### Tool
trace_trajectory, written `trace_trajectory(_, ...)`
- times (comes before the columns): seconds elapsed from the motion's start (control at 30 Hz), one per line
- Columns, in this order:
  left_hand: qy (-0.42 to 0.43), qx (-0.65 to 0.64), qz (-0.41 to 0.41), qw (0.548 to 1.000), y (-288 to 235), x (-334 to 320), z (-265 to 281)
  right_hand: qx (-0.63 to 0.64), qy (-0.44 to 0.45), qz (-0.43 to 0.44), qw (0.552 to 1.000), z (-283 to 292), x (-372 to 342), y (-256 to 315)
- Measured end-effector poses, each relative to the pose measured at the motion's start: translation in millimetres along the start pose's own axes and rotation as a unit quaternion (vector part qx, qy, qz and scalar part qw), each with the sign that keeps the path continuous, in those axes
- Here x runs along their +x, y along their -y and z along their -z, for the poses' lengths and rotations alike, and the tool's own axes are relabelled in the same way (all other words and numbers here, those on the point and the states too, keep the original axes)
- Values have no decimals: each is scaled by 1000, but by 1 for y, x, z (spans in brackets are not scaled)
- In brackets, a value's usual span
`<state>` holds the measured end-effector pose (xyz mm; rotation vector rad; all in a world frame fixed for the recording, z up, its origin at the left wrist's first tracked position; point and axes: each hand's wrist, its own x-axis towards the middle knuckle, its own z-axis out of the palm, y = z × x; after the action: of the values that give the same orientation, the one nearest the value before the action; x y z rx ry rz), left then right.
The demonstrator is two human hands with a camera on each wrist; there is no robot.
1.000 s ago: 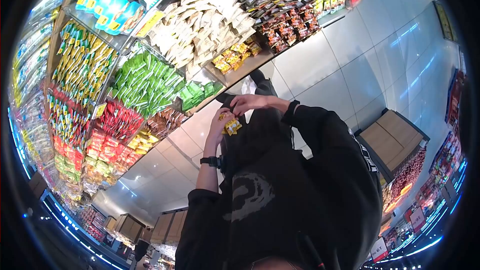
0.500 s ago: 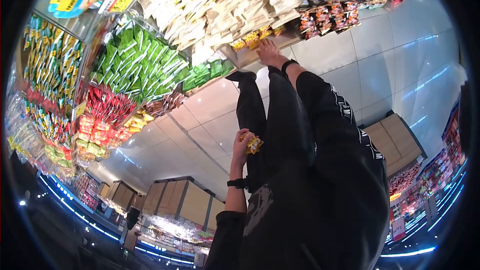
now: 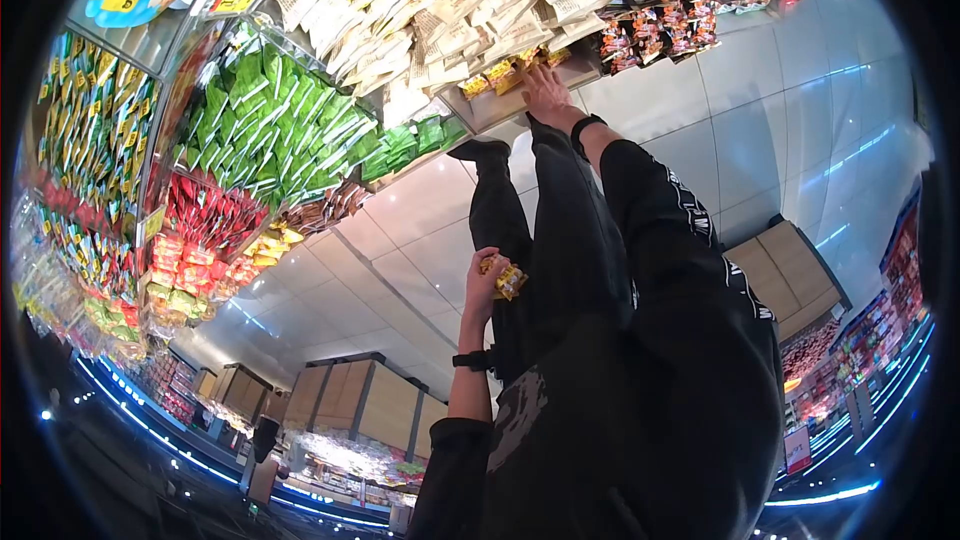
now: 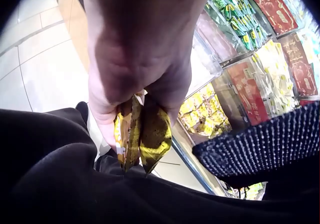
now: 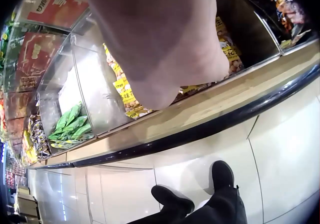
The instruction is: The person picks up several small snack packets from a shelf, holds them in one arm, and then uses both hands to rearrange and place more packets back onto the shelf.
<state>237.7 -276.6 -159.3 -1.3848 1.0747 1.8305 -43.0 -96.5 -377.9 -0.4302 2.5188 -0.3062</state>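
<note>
In the head view my left hand [image 3: 481,278] is held low in front of the legs, gripping small yellow snack packets [image 3: 509,283]. The left wrist view shows two such packets [image 4: 156,140] side by side between thumb and fingers. My right hand [image 3: 548,95] reaches into the front of a shelf bin [image 3: 492,116], its fingers over the yellow packets [image 3: 478,87] lying there. From the right wrist the back of the hand [image 5: 170,63] covers much of the bin, and packets [image 5: 123,87] with nuts printed on them stick out on either side; the fingertips are hidden.
Cream-coloured packets [image 3: 440,15] fill the bin space behind. Green packets [image 3: 270,115] lie to the left, orange-brown ones [image 3: 655,35] to the right. A dark rail [image 5: 150,146] edges the shelf above the tiled floor [image 3: 680,130].
My right hand has left the packets by the left hand and gone forward into the bin, where it has shifted slightly right. The left hand has dropped lower, still holding its packets.
</note>
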Motion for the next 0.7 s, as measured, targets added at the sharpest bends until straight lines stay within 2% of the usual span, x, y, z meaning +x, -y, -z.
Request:
trace_trajectory(0.1, -11, 7, 15, 1000, 3, 6, 1, 40, 42, 12, 998, -4, 9, -8)
trace_trajectory(0.17, -10, 7, 15, 1000, 4, 8, -1, 28, 116, 21, 993, 3, 15, -10)
trace_trajectory(0.3, -4, 12, 11, 1000, 2, 7, -7, 22, 98, 43, 994, 15, 20, -15)
trace_trajectory(0.37, -6, 17, 6, 1000, 0, 8, -7, 100, 178, -71, 976, 29, 29, -9)
trace_trajectory(0.4, -8, 22, 1, 1000, -2, 7, -6, 102, 176, -70, 977, 34, 25, -5)
trace_trajectory(0.43, -9, 23, -1, 1000, -6, 6, -7, 152, -22, -91, 984, 31, 20, -2)
trace_trajectory(0.47, -16, 20, 4, 1000, -9, 4, -8, 196, -219, -110, 950, 32, 17, 0)
trace_trajectory(0.5, -22, 18, 8, 1000, -12, 4, -10, 178, -294, -46, 938, 30, 24, -5)
trace_trajectory(0.53, -22, 20, 8, 1000, -13, 4, -10, 179, -294, -47, 938, 28, 29, -6)
trace_trajectory(0.6, -16, 21, -6, 1000, -13, 5, -10, 121, -212, -46, 969, 24, 37, -7)
trace_trajectory(0.63, -17, 21, -6, 1000, -13, 6, -11, 122, -212, -46, 969, 21, 41, -7)
trace_trajectory(0.7, -22, 33, -5, 999, -11, 9, -11, 70, -130, -53, 988, 16, 49, -7)
